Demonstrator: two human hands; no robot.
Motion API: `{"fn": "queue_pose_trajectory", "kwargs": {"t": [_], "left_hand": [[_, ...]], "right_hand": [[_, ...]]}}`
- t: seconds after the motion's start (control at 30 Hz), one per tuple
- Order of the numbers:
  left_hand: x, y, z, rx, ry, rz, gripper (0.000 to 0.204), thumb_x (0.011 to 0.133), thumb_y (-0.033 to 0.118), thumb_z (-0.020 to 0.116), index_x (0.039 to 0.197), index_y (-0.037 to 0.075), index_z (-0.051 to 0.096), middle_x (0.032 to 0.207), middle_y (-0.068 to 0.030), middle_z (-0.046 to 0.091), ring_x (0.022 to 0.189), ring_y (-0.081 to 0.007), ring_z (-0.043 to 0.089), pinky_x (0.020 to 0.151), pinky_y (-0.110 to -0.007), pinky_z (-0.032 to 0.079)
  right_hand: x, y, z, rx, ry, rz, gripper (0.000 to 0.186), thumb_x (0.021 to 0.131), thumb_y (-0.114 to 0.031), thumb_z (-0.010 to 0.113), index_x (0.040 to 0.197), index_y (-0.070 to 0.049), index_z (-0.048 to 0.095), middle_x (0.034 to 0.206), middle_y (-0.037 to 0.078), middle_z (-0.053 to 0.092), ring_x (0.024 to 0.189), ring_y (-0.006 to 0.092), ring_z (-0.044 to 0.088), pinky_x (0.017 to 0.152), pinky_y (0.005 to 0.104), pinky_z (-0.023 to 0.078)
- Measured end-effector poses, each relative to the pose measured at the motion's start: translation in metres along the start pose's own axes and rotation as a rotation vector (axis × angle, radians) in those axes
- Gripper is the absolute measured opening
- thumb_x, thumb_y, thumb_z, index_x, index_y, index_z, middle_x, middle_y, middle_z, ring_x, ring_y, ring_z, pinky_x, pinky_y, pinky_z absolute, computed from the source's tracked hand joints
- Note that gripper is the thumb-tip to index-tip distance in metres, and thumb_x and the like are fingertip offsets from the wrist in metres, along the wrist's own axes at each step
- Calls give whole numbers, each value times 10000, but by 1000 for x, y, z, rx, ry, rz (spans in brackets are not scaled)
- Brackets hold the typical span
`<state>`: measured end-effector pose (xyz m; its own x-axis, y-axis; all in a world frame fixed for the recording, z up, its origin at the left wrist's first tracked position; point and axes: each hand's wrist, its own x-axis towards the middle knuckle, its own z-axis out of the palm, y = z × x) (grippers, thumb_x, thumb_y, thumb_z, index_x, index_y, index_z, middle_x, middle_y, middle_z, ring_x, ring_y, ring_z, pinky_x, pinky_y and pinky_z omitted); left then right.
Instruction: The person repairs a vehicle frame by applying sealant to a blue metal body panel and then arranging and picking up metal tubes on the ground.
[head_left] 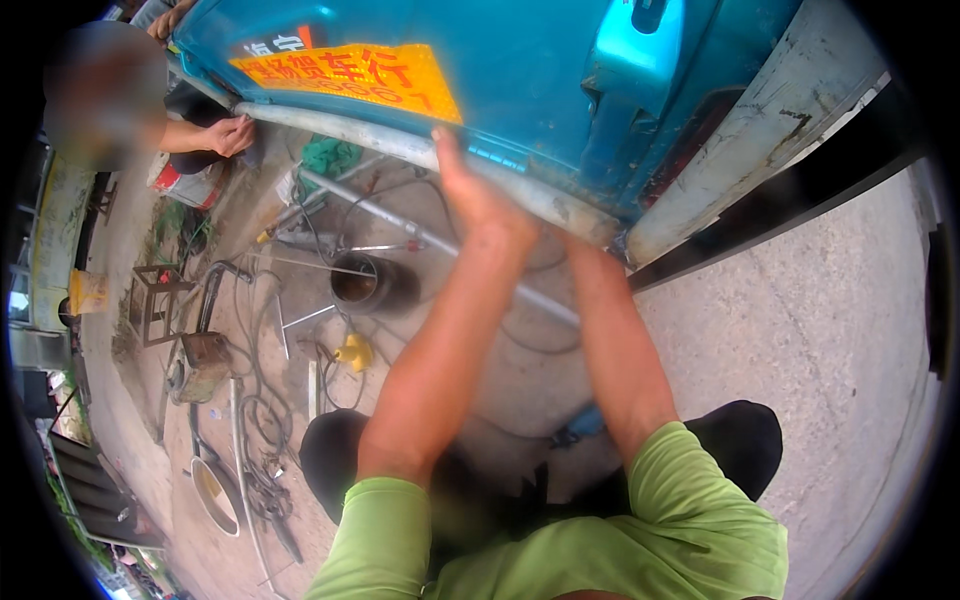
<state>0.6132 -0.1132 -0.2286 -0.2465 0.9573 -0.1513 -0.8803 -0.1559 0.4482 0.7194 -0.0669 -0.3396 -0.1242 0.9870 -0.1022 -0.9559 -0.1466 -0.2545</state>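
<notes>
A large teal metal panel [520,60] with an orange sticker fills the top, a scuffed pale bar [350,130] running along its lower edge. My left hand [488,205] is wrapped round this bar from below, thumb up against the panel and the other fingers hidden behind. Farther right, my right hand [580,245] reaches under the bar near its right end, where its fingers are out of sight. A co-worker's hand [232,137] is by the bar's left end, and another of that person's hands [170,18] touches the panel's upper left edge.
On the concrete lie cables, a long metal tube [385,213], a dark cylindrical container [365,285], a yellow object [353,352] and a blue tool [578,427]. Left stand a red-and-white bucket [200,183], a rusty frame [155,310] and a metal box [200,365]. A pale beam [750,140] slants at right.
</notes>
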Motion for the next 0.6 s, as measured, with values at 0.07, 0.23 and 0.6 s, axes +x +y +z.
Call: {"fn": "queue_pose_trajectory", "kwargs": {"t": [0.07, 0.23, 0.6], "left_hand": [[0, 1, 0, 4, 21, -3, 685, 977, 595, 454, 1470, 120, 425, 1462, -115, 479, 1302, -326, 462, 1117, -498, 338], [2, -1, -1, 0, 28, 3, 688, 978, 592, 461, 1477, 120, 412, 1476, -113, 464, 1320, -326, 447, 1125, -498, 329], [0, 0, 5, 80, 147, 13, 646, 972, 639, 408, 1382, 149, 508, 1376, -82, 539, 1242, -301, 507, 1081, -464, 385]], "right_hand": [[2, 0, 1, 0, 1, 0, 451, 918, -314, 659, 1268, -37, 602, 1182, 96, 653, 1067, 226, 613, 971, 415, 480], [3, 1, -1, -9, 4, 1, 455, 913, -315, 668, 1267, -37, 604, 1178, 92, 654, 1063, 221, 615, 967, 410, 483], [-1, 5, 1, -4, 27, 4, 464, 901, -317, 688, 1264, -39, 607, 1169, 83, 657, 1053, 211, 618, 958, 398, 488]]}}
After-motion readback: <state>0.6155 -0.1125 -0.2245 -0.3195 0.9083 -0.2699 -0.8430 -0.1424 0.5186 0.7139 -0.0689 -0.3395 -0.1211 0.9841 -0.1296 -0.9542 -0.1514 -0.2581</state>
